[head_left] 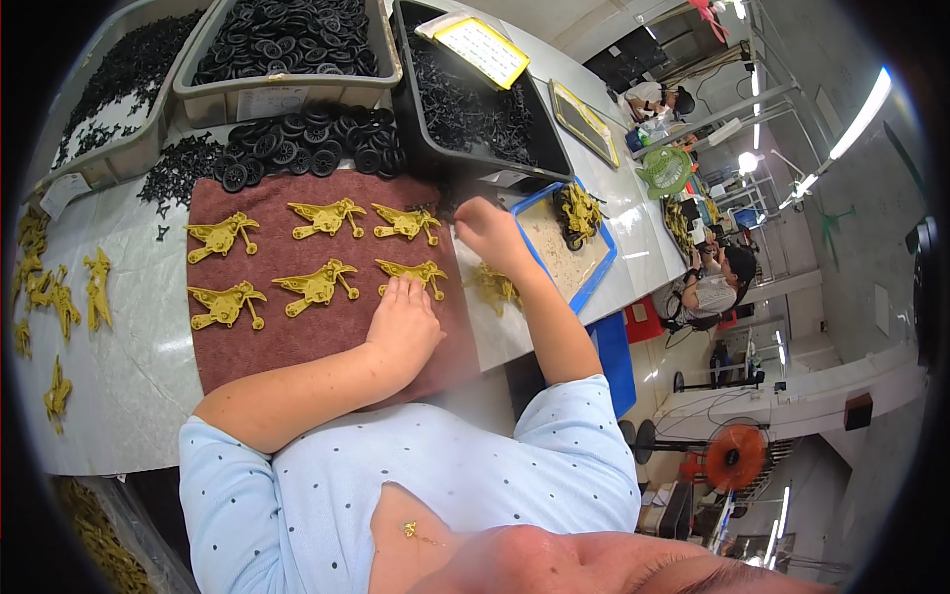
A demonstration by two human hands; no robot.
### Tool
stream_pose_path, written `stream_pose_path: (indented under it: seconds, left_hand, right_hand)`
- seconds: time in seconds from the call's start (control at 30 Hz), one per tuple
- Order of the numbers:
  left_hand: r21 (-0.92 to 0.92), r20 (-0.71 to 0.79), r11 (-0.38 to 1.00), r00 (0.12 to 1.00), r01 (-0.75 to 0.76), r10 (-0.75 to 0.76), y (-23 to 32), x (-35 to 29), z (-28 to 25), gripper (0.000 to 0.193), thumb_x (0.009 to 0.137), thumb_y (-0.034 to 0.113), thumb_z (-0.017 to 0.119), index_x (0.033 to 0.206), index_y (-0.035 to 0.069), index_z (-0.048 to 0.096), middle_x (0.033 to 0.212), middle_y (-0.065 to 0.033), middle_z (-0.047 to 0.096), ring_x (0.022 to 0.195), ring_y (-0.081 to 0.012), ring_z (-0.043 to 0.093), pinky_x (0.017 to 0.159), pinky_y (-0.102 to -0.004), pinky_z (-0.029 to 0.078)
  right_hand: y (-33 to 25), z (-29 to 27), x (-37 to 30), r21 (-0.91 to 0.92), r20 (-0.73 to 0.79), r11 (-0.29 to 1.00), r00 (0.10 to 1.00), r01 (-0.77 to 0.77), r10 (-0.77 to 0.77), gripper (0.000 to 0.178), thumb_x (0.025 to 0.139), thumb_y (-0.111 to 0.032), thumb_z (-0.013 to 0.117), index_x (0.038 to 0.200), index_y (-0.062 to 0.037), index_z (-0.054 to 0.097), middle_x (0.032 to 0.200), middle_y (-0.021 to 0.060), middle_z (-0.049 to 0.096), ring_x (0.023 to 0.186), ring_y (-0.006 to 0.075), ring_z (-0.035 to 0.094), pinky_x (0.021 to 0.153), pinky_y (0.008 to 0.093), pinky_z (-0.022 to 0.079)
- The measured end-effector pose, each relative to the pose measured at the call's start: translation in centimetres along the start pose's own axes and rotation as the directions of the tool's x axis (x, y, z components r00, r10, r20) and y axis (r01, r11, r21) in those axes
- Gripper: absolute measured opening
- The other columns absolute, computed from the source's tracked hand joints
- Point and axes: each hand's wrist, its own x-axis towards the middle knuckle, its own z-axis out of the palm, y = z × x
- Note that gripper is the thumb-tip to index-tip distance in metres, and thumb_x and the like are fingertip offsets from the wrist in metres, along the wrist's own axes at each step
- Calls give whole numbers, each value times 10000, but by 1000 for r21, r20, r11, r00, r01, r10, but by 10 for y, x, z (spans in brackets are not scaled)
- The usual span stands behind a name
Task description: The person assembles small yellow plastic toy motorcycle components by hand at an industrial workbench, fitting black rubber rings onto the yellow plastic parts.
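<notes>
On a reddish-brown towel (257, 357) lie two rows of yellow plastic toy motorcycle bodies, one of them a body (223, 236) at the far left. My left hand (406, 322) lies over the near edge of the lower right body (414, 270), fingers stretched out and touching it. My right hand (490, 233) is at the towel's right edge, fingers curled together beside small black parts (445, 205); what they hold, if anything, is hidden. Under my right forearm a blurred yellow part (492, 287) rests on the table.
Behind the towel are loose black wheels (287, 153), a grey bin (287, 99) of wheels and a black bin (554, 163) of small black parts. A blue-rimmed tray (597, 269) holds a yellow-and-black toy motorcycle (578, 215). More yellow bodies (97, 287) lie at left. Other people sit farther right.
</notes>
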Motion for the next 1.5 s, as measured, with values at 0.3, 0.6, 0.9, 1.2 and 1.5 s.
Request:
stream_pose_path:
  seconds: [0.3,0.6,0.9,1.2,1.5]
  left_hand:
    - [122,-35,992,998,-43,47,-5,6,16,634,820,420,600,1181,-99,553,1256,-229,542,1206,-343,490,1044,-418,347]
    - [196,-42,978,996,-67,76,-4,6,16,599,820,376,602,1171,-108,554,1243,-246,547,1178,-342,518,1028,-411,373]
    - [207,-34,975,995,-85,94,-6,6,13,458,840,202,525,1170,-114,555,1235,-251,553,1156,-347,539,1019,-414,387]
    - [235,-21,967,994,-97,105,-5,7,9,414,822,111,491,1162,-116,563,1231,-252,558,1148,-347,547,1011,-416,396]
    - [246,21,966,997,-79,76,-2,5,6,442,829,122,483,1199,-111,543,1258,-242,543,1176,-344,527,1029,-415,378]
  right_hand:
    - [1,18,-14,461,216,862,969,-211,122,144,868,-36,604,1003,13,587,798,31,616,733,100,585,683,244,484]
    - [3,24,-15,138,237,988,971,-69,35,103,772,-27,700,874,-23,683,809,74,625,795,170,598,714,286,492]
    - [14,38,-12,192,241,975,968,-113,65,93,753,-24,710,838,-19,674,806,102,619,789,208,595,725,305,483]
    - [13,34,-7,99,220,995,975,8,-29,91,742,-18,710,820,-15,662,788,99,613,801,225,590,721,319,478]
    - [17,41,-3,4,230,994,968,107,-105,98,705,-7,715,769,-17,642,746,105,612,766,250,588,689,332,470]
